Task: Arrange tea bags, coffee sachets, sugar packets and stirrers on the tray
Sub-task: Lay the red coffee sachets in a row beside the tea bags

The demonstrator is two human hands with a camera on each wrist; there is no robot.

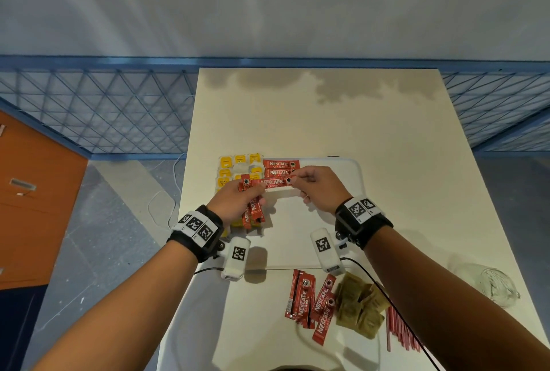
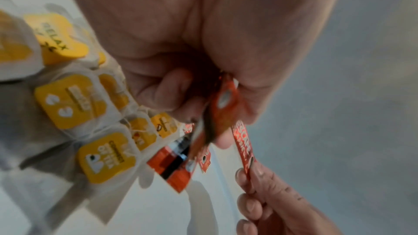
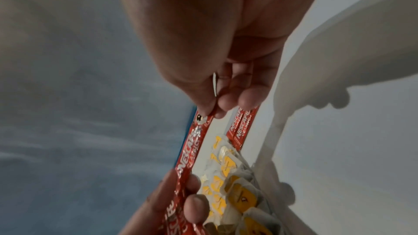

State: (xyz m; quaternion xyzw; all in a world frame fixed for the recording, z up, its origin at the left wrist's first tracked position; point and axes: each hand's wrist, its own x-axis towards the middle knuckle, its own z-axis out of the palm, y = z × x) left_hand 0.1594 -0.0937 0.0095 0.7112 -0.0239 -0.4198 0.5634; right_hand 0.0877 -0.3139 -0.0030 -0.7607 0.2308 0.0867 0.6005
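Note:
A white tray (image 1: 342,222) lies mid-table. Yellow-tagged tea bags (image 1: 235,167) fill its left side, and two red coffee sachets (image 1: 281,168) lie beside them at the far edge. My left hand (image 1: 238,201) grips a bundle of red coffee sachets (image 1: 253,213). One sachet (image 1: 272,182) stretches between both hands above the tray: my right hand (image 1: 312,186) pinches its right end, the left holds its other end. In the right wrist view that sachet (image 3: 192,142) runs from my right hand (image 3: 216,108) down to the left fingers (image 3: 194,206).
On the table near me lie more red coffee sachets (image 1: 312,302), brown sugar packets (image 1: 360,302) and red stirrers (image 1: 398,329). A clear glass (image 1: 497,284) lies at the right edge. Blue mesh fencing (image 1: 104,109) stands beyond the table.

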